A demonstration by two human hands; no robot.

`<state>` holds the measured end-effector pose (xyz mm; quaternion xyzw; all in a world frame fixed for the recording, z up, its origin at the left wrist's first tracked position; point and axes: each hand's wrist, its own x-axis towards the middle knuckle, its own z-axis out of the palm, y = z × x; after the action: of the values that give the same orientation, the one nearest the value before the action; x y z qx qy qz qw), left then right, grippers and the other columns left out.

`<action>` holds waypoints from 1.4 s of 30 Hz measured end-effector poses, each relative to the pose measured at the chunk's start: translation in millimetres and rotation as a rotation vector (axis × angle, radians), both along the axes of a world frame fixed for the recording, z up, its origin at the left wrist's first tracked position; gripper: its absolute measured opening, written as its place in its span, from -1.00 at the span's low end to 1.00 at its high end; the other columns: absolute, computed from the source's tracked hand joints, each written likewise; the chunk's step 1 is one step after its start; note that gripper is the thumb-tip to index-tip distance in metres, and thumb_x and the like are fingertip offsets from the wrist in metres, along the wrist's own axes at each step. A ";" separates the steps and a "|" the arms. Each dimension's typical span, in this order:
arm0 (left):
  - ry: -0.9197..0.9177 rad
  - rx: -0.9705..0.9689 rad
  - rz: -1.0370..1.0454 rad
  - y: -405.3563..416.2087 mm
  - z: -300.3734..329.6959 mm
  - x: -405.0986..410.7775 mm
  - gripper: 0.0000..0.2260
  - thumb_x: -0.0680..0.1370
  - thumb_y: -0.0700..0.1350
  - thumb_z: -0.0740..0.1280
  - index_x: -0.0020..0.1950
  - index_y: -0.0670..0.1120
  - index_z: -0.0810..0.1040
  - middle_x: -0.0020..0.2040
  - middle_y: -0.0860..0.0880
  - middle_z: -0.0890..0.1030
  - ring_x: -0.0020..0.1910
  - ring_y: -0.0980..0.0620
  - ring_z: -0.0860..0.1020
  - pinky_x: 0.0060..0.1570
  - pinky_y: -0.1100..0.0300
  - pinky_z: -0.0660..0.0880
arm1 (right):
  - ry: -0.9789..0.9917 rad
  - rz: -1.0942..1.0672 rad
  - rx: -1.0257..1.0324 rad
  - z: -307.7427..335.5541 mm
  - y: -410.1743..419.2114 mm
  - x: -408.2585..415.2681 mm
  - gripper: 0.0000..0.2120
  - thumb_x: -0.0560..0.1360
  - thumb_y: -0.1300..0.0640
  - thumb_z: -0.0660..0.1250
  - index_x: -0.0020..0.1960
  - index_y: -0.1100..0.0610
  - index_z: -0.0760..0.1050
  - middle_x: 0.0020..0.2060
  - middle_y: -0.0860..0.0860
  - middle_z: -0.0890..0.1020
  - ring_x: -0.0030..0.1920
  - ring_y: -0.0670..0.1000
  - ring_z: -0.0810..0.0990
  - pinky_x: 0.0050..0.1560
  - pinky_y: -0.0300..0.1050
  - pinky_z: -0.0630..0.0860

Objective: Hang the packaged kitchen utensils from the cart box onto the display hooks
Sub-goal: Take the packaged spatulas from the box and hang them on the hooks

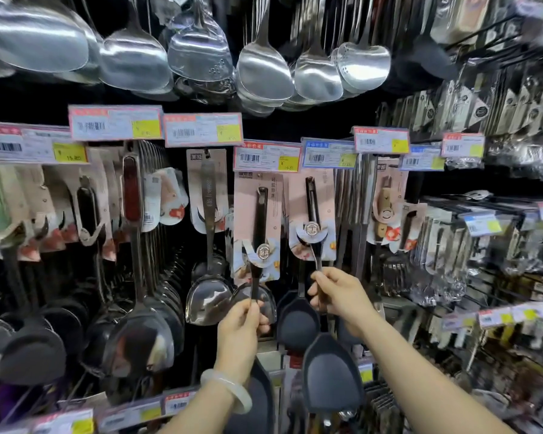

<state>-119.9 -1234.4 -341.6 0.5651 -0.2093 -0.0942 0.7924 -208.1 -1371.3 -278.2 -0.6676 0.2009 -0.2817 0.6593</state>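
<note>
I face a wall of hanging utensils. My left hand (243, 321) grips the thin shaft of a black spatula on a pink card (257, 227), just below the card. My right hand (334, 291) pinches the shaft of a second black silicone spatula; its pink card (312, 214) is up at the hook level and its dark blade (329, 371) hangs below my wrist. Both cards sit under price tags (265, 156). I cannot tell whether either card is threaded on a hook. The cart box is out of view.
Steel ladles and turners (264, 70) hang in a row overhead. More carded spoons and ladles (138, 277) fill the hooks to the left. Packaged peelers and small tools (499, 245) crowd the racks on the right. Price labels (157, 408) line the lower rail.
</note>
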 end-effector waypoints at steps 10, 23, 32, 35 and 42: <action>-0.006 0.033 -0.009 6.5 -3.7 7.0 -0.79 0.58 -0.22 0.18 -0.17 -0.06 0.56 -0.37 -0.03 0.51 -0.41 0.10 0.48 -0.26 0.27 0.46 | 0.079 -0.059 -0.052 -0.3 -19.8 43.1 -0.79 0.60 0.21 0.16 -0.18 0.17 0.48 -0.35 0.10 0.53 -0.40 0.02 0.47 -0.20 -0.07 0.52; 0.035 0.050 -0.039 -2.4 -15.1 -0.7 -0.80 0.58 -0.21 0.18 -0.16 -0.06 0.56 -0.37 -0.01 0.53 -0.37 0.08 0.50 -0.31 0.32 0.46 | 0.022 -0.146 -0.234 -12.7 -9.8 38.1 -0.84 0.51 -0.06 0.29 -0.06 0.03 0.48 -0.11 0.01 0.62 -0.12 -0.09 0.59 -0.07 -0.19 0.53; 0.012 0.058 -0.151 -39.5 -8.5 -30.9 -0.81 0.58 -0.22 0.18 -0.15 -0.06 0.54 -0.36 -0.04 0.54 -0.39 0.09 0.50 -0.30 0.29 0.47 | -0.086 0.095 -0.056 8.2 9.8 13.4 -0.66 0.43 0.11 0.44 0.16 0.08 0.44 -0.06 -0.02 0.64 -0.17 -0.14 0.65 -0.32 -0.30 0.57; -0.024 0.060 -0.165 -46.5 -2.8 -39.1 -0.79 0.58 -0.22 0.18 -0.18 -0.03 0.53 -0.36 -0.03 0.53 -0.41 0.14 0.51 -0.31 0.32 0.49 | -0.118 0.051 -0.054 15.2 2.9 3.8 -0.62 0.42 0.14 0.44 0.20 0.12 0.44 0.01 0.06 0.64 -0.02 0.01 0.65 -0.11 -0.10 0.64; -0.070 0.083 -0.211 -60.3 17.6 -48.4 -0.80 0.59 -0.21 0.15 -0.15 -0.04 0.50 -0.33 -0.02 0.54 -0.37 0.11 0.50 -0.34 0.36 0.49 | -0.200 0.036 -0.100 25.8 -11.9 -0.7 -0.74 0.43 0.16 0.43 0.09 0.05 0.47 -0.12 -0.03 0.66 -0.17 -0.13 0.66 -0.32 -0.27 0.55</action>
<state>-168.4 -1294.7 -324.0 0.5752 -0.2912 -0.1658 0.7462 -208.8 -1383.2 -252.4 -0.6716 0.1079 -0.3445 0.6470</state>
